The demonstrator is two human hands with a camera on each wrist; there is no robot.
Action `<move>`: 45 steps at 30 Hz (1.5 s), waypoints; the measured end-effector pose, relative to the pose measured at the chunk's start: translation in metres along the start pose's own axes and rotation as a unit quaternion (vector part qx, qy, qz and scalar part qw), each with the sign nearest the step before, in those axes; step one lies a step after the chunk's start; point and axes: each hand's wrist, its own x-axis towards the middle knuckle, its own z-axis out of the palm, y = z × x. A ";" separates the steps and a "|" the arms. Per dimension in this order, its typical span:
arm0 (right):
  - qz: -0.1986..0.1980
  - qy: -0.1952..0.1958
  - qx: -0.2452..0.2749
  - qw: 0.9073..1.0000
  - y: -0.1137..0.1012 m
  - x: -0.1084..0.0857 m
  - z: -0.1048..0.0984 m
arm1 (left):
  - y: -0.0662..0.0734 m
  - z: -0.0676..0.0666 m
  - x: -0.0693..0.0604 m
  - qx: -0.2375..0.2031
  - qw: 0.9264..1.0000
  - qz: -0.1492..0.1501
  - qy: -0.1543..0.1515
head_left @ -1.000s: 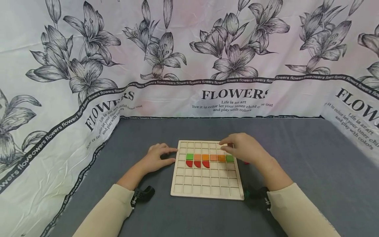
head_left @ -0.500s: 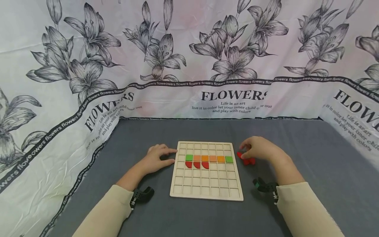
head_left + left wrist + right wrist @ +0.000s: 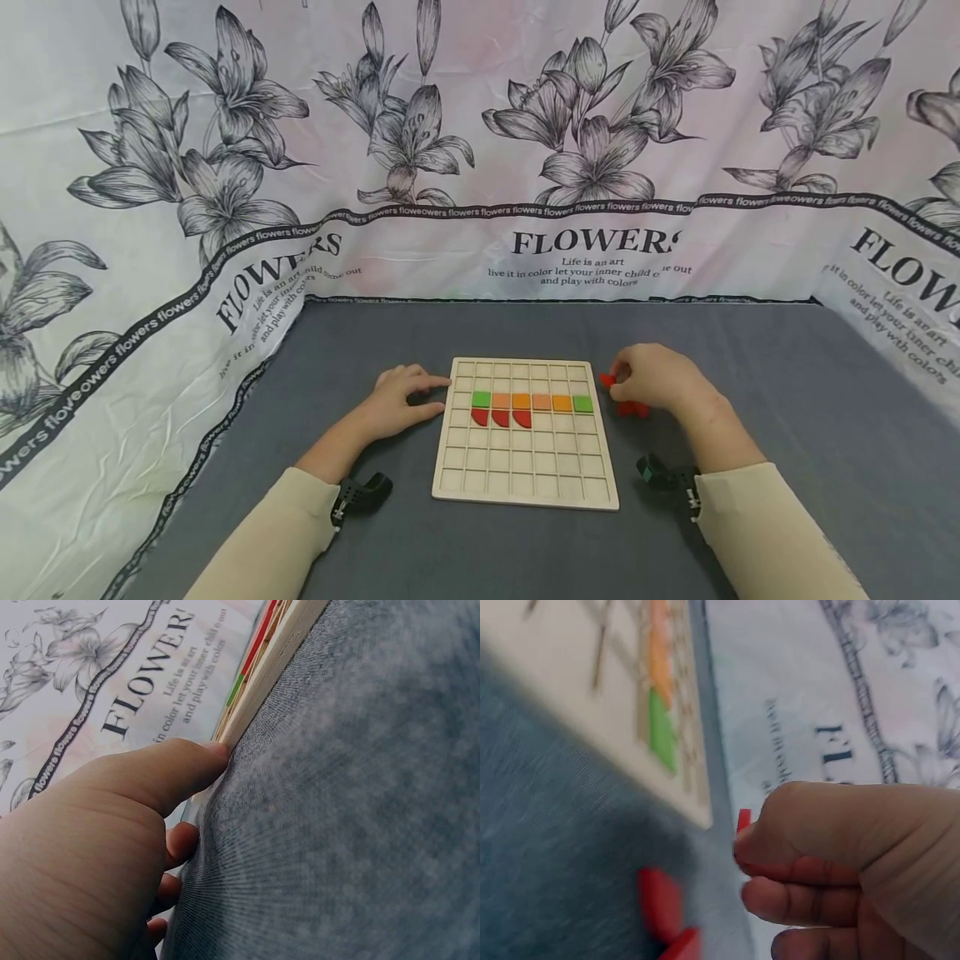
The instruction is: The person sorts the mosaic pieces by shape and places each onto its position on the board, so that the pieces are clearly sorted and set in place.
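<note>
A pale wooden grid board (image 3: 525, 483) lies on the table with a row of green, orange and peach squares. Below that row sit 3 red quarter-circle pieces (image 3: 500, 417). My left hand (image 3: 393, 402) rests at the board's left side, index finger and thumb extended to its edge; the left wrist view has the thumb (image 3: 191, 772) touching the rim. Right of the board, my right hand (image 3: 660, 379) pinches a red piece (image 3: 744, 820) between thumb and index finger. Its full shape is hidden by the fingers. Other red pieces (image 3: 632, 409) lie just below that hand.
Dark grey cloth (image 3: 360, 333) covers the table. Behind it hangs a white curtain (image 3: 420, 250) printed with flowers and lettering. Dark straps with devices (image 3: 363, 493) are on both wrists.
My right hand has moved from above the board's upper right corner to the red pieces on the right, and has pinched one and lifted it slightly. The left hand has stayed put.
</note>
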 end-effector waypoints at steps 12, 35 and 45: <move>-0.079 0.018 0.049 0.996 -0.053 -0.022 -0.014 | 0.000 -0.001 -0.002 -0.005 1.000 -0.003 0.002; -0.140 -0.045 -0.010 0.989 -0.074 -0.014 0.032 | 0.001 -0.001 -0.001 -0.006 1.000 0.010 0.002; -0.153 -0.030 -0.036 0.987 -0.075 -0.011 0.037 | 0.001 -0.002 -0.001 -0.009 1.000 0.010 0.003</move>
